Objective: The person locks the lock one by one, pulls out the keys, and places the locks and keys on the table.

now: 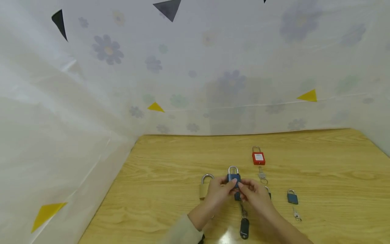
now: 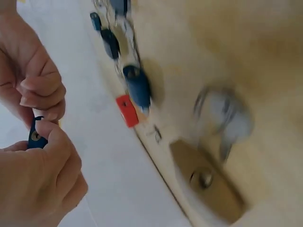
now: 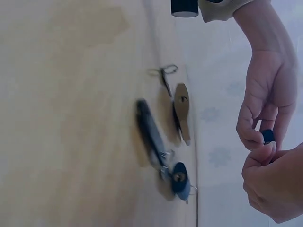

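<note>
A blue padlock, its silver shackle pointing up, is held above the table by both hands. My left hand grips its left side, thumb across the front. My right hand pinches at its lower right corner; whether a key is also between those fingers is hidden. A round keyhole shows on the padlock's underside in the left wrist view. Partly behind the left hand is a large brass padlock. Below the hands another blue padlock lies near keys with a black tag.
Farther back lies a red padlock with a key in front. To the right is a blue padlock with small keys. Another padlock is partly behind the right hand. A pale flowered sheet stands behind the wooden table.
</note>
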